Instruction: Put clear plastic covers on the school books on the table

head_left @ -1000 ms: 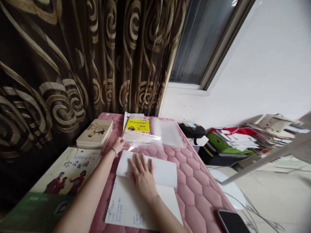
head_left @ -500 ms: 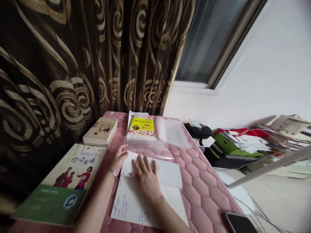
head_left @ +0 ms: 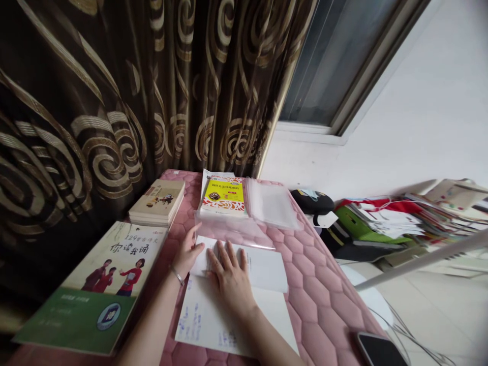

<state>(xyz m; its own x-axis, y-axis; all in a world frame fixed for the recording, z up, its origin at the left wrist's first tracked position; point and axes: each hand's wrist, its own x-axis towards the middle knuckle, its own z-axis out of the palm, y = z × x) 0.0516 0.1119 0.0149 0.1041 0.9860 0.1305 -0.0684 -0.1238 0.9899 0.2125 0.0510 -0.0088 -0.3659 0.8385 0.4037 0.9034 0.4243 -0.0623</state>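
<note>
At lower centre of the frame, the right hand [head_left: 231, 278] lies flat, fingers spread and released, on a folded, blue-inked white paper sheet [head_left: 263, 269]; the left hand [head_left: 186, 252], fingers loosely open, rests just beside it on a pink quilted mat [head_left: 316, 310].

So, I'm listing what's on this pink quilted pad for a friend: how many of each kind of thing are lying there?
Stack of cream-covered books: 1
Green-and-cream poetry book: 1
Yellow-covered book: 1
Clear plastic sleeve: 1
White booklet: 1
Smartphone: 1
Total: 6
</note>
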